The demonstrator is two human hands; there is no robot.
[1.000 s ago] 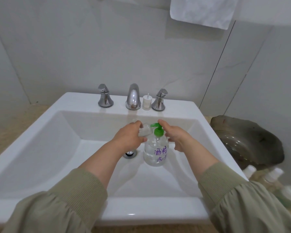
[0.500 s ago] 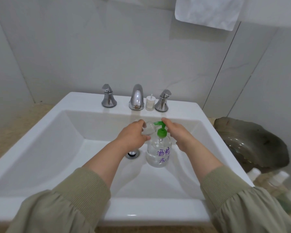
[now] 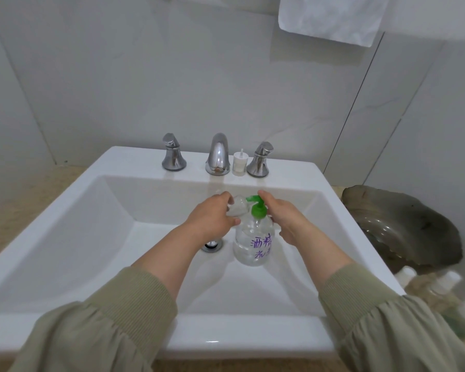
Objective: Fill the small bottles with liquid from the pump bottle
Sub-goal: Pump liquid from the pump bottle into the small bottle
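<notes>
A clear pump bottle [image 3: 254, 241] with purple writing and a green pump head [image 3: 257, 208] stands in the white sink [image 3: 97, 226]. My left hand [image 3: 212, 218] grips a small clear bottle [image 3: 236, 208] and holds it at the green spout. My right hand [image 3: 282, 216] rests on the pump, a fingertip on the green head and the other fingers curled beside the bottle's neck. The small bottle's mouth is hidden by my fingers.
A chrome faucet [image 3: 217, 154] with two handles [image 3: 173, 157] [image 3: 259, 160] and a small white cap [image 3: 239, 163] sit on the sink's back ledge. A dark glass dish [image 3: 403, 226] and several small white-capped bottles [image 3: 424, 280] lie to the right. A drain [image 3: 212, 244] sits beside the pump bottle.
Both hands stay at the pump head with the small bottle under the spout. The camera has shifted slightly; nothing else has visibly moved.
</notes>
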